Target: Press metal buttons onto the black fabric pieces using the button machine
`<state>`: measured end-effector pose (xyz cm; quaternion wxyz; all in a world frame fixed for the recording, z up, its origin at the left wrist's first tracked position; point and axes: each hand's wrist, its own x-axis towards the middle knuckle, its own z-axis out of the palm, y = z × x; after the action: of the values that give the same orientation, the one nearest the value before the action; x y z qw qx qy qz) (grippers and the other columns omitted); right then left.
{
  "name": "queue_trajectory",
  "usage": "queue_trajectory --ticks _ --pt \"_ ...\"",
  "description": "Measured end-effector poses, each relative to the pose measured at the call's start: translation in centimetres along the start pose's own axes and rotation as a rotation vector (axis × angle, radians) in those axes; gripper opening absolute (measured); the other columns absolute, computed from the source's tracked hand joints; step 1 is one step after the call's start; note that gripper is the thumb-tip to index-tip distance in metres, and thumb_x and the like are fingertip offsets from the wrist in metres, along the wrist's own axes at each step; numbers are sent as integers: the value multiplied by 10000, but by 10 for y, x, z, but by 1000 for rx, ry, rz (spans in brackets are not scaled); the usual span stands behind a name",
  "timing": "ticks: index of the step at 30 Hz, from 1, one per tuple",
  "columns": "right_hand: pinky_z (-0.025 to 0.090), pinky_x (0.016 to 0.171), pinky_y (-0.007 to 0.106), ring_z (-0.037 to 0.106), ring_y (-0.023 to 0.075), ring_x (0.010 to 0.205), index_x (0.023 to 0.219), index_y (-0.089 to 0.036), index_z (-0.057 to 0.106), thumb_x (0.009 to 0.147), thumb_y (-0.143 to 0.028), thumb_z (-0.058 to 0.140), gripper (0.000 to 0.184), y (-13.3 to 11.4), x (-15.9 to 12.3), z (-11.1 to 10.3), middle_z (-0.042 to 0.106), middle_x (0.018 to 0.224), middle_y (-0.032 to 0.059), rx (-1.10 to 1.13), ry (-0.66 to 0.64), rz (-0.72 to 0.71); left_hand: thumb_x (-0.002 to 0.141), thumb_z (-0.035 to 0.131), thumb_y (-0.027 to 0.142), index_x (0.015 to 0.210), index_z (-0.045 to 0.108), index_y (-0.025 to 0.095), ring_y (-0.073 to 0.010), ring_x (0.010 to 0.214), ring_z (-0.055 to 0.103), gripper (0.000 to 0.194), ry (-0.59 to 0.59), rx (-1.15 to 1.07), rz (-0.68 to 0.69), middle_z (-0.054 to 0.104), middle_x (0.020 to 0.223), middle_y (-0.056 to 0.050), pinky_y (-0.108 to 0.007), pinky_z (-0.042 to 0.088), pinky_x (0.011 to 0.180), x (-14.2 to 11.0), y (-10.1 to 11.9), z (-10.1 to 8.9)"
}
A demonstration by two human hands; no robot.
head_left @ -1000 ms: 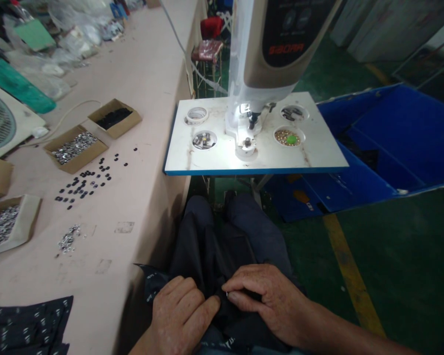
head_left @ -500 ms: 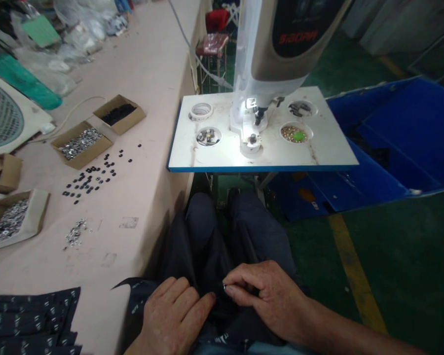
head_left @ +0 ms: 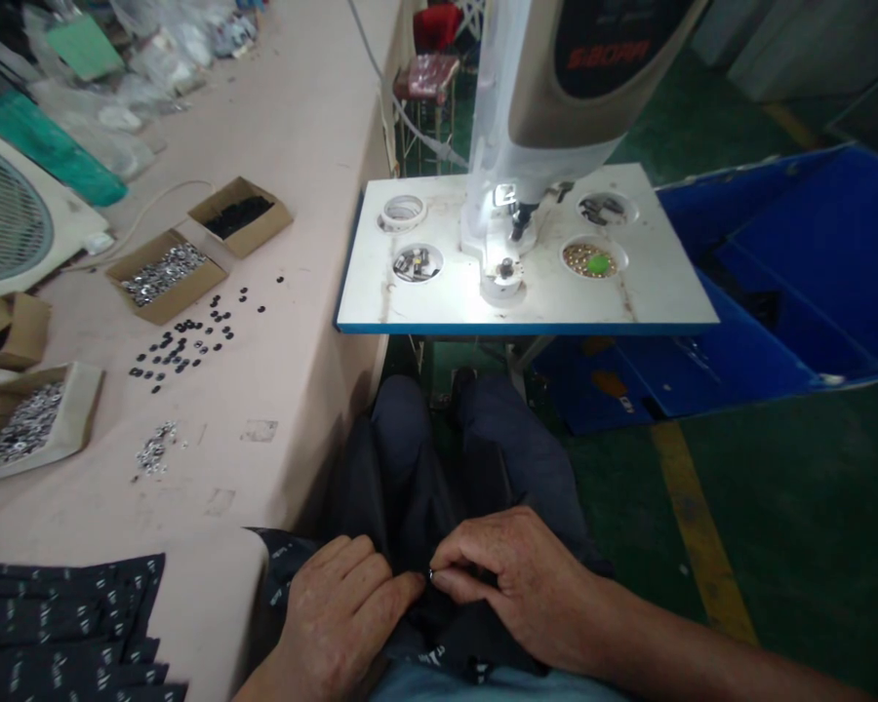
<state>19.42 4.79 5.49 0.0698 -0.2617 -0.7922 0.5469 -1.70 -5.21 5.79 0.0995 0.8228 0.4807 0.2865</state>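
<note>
Dark printed fabric lies across my lap. My left hand is closed on the fabric, with the thumb and fingertips bunching it. Between the thumb and index finger of my right hand is a small shiny metal snap part, mostly covered by the fingertips. Both sets of fingertips meet at the cloth, with the snap part against it. Under the fingers, the fabric's edge is hidden.
Ahead stands a snap press on a white table with cups of small parts. On the left bench are boxes of metal parts, loose black snap pieces and stacked printed fabric. A blue bin stands right.
My right hand has moved left with the metal snap part, closing the gap to my left fingertips. The left hand keeps its grip on the fabric. The view has shifted slightly.
</note>
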Motion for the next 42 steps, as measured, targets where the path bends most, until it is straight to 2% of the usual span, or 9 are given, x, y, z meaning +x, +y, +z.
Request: queue_trajectory --ticks 5,14,21,25,30,33,37,40,42 --pt "397 680 237 644 121 738 891 -182 731 975 -189 610 147 -3 2 -3 718 800 -4 -52 -34 -68 944 456 78 995 669 113 -187 653 448 222 15 -14 -29 565 695 -44 -346 274 597 -2 1 3" --pt "369 673 235 606 111 735 889 -172 713 956 -150 617 120 -6 3 -9 667 771 -13 -105 -82 -127 876 470 33 962 645 139 -183 645 451 222 13 -73 -102 554 692 -34 -337 275 589 -3 3 5" --pt "397 704 223 604 114 777 929 -147 725 992 -150 554 182 -6 6 -15 655 810 7 -32 -167 -106 855 514 29 909 656 183 -156 615 511 216 -10 -140 -248 557 664 -2 -297 320 555 -1 6 7" --pt "425 713 214 615 124 812 1040 -165 756 979 -254 635 163 -2 6 -16 669 879 15 115 -194 -18 849 553 63 881 679 210 -126 602 556 196 -43 -220 -345 597 661 22 -259 349 542 4 5 7" --pt "418 623 198 579 107 713 1035 -191 785 883 -278 759 177 5 6 -15 631 818 -18 277 -234 143 724 623 17 845 713 239 -106 640 614 269 -158 -341 -500 664 705 48 -222 387 568 8 5 7" --pt "423 636 203 592 115 735 1039 -202 795 885 -264 753 171 5 6 -16 638 833 -11 279 -230 150 718 621 16 865 723 241 -118 646 620 287 -165 -325 -495 665 705 41 -229 397 569 8 7 7" --pt "443 718 211 631 134 827 1063 -206 800 907 -257 730 179 1 4 -16 672 893 11 254 -181 113 817 585 73 916 718 225 -137 618 602 225 -108 -222 -389 651 692 18 -252 390 536 7 10 7" --pt "447 749 215 635 140 850 1061 -203 800 962 -284 656 192 -1 4 -17 676 898 18 283 -175 103 794 547 55 920 700 210 -148 602 590 252 -83 -159 -317 649 689 14 -268 382 524 7 11 7" --pt "447 752 225 630 145 844 1023 -181 801 1007 -349 584 275 0 4 -19 671 892 27 317 -186 99 771 539 54 905 693 211 -150 603 593 258 -91 -152 -327 648 693 14 -270 385 530 7 12 7"
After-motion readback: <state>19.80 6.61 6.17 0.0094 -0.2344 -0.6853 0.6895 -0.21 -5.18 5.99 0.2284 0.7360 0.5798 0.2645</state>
